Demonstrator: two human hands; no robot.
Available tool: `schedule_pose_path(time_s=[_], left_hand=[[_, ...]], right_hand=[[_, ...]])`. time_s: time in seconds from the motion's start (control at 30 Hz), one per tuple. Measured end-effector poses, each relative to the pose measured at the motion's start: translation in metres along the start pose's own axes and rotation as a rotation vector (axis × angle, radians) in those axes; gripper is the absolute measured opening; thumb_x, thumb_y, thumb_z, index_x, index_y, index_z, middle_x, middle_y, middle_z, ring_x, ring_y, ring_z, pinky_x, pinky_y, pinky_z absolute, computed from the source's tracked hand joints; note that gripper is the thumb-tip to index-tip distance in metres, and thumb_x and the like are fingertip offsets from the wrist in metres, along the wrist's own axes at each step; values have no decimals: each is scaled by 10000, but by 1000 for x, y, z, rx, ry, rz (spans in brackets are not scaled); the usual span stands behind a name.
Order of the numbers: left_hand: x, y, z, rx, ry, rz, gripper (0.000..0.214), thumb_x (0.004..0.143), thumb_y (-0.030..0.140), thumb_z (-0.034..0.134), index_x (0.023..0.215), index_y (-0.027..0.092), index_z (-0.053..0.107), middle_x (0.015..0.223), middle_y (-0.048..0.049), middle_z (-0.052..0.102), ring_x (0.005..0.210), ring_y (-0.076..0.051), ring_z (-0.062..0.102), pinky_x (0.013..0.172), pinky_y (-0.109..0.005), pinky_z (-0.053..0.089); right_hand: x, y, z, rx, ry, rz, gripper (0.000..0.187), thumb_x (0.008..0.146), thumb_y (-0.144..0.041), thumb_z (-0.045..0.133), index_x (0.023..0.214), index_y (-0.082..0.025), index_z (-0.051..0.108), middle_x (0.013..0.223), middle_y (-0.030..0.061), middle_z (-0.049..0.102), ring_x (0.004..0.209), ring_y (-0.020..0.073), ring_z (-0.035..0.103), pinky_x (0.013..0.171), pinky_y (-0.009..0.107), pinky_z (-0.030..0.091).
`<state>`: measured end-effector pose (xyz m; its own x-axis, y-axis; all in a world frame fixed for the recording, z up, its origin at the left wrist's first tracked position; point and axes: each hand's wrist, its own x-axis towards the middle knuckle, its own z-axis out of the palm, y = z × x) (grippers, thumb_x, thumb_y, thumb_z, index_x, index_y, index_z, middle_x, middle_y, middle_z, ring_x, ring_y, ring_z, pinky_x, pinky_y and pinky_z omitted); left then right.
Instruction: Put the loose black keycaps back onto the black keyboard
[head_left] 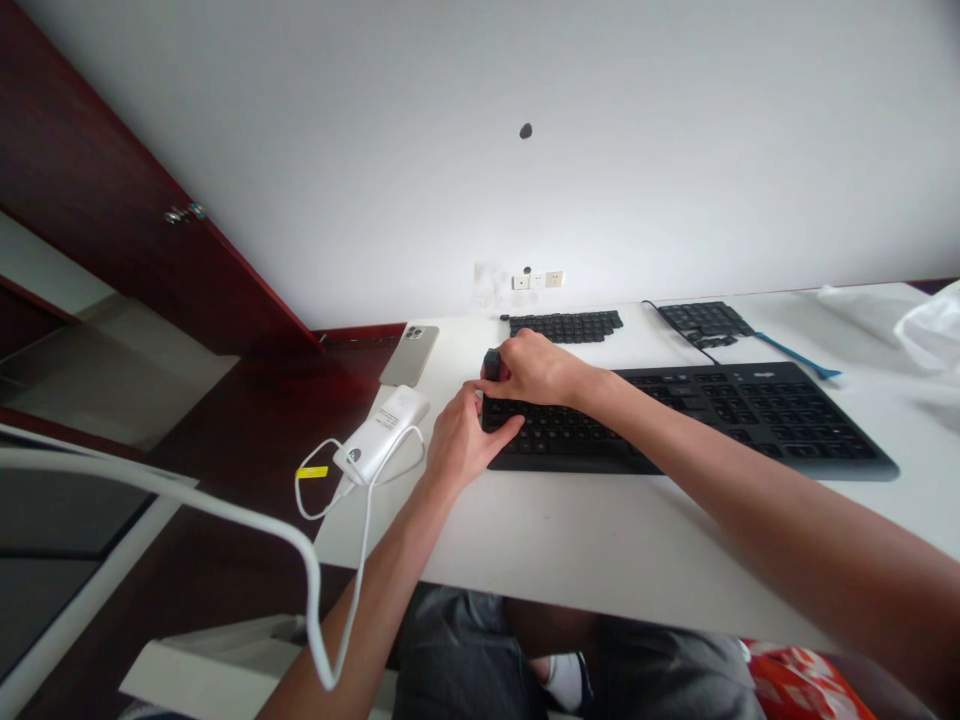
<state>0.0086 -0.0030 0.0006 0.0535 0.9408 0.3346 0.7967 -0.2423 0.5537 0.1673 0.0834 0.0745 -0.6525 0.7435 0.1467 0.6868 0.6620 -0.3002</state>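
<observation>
A black keyboard (750, 420) lies on the white table (570, 540); its key area looks bare of keycaps at the left. My left hand (465, 435) grips the keyboard's left end, its thumb over the key area and its other fingers at the edge. Over the upper left corner, my right hand (536, 368) is closed around a small dark block-like object (491, 363), mostly hidden by the fingers. The two hands touch or nearly touch there. Loose black keycaps (566, 327) lie in rows behind the keyboard, with another group of keycaps (705, 320) farther right.
A blue pry tool (799, 355) lies behind the keyboard's right part, near its black cable (675, 328). At the table's left edge are a phone (410, 354) and a white power bank (382, 430) with a white cable (367, 530). Translucent plastic (934, 330) sits at far right.
</observation>
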Motion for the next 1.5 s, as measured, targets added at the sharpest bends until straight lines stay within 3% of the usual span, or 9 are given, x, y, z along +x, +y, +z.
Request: schedule_pose_path(time_s=[0.53, 0.7, 0.87, 1.07, 1.23, 1.5], left_hand=[[2, 1, -1, 31, -26, -13, 396, 845, 529, 725, 1031, 210, 582, 870, -32, 674, 778, -199, 656, 708, -321, 493], [2, 1, 0, 2, -20, -6, 404, 847, 530, 727, 1060, 214, 593, 862, -31, 675, 781, -198, 660, 704, -314, 494], [1, -1, 2, -1, -17, -8, 394, 844, 521, 731, 1046, 208, 602, 871, -34, 678, 787, -196, 656, 715, -313, 493], [2, 1, 0, 19, -19, -32, 356, 862, 507, 710, 1031, 209, 612, 926, -36, 660, 841, -189, 650, 752, -306, 491], [10, 5, 4, 138, 18, -68, 374, 886, 506, 682, 1108, 215, 605, 1043, -64, 643, 943, -223, 669, 782, -324, 505], [15, 5, 4, 30, 37, -87, 335, 906, 387, 681, 1201, 259, 586, 1212, -39, 684, 1118, -228, 678, 880, -315, 512]], right_hand=[[-4, 1, -17, 141, -87, -37, 315, 892, -392, 694, 775, -127, 818, 713, 121, 751, 674, 208, 680, 650, 318, 431], [-4, 1, -17, 165, -107, -69, 273, 894, -372, 689, 921, -147, 840, 727, 92, 762, 687, 192, 686, 662, 300, 442], [-5, 3, -17, 201, -111, -69, 247, 890, -354, 696, 933, -158, 841, 706, 75, 755, 663, 181, 678, 641, 292, 444], [-3, 5, -10, 196, -51, -58, 247, 868, -372, 714, 810, -151, 807, 678, 72, 729, 631, 176, 653, 618, 298, 432], [-1, 11, -2, 231, -3, -58, 383, 877, -451, 716, 642, -155, 653, 640, 53, 676, 591, 146, 584, 594, 294, 384], [-7, 26, 31, 367, 33, -190, 302, 924, -449, 686, 859, -156, 660, 673, -16, 590, 585, 114, 496, 592, 264, 348]])
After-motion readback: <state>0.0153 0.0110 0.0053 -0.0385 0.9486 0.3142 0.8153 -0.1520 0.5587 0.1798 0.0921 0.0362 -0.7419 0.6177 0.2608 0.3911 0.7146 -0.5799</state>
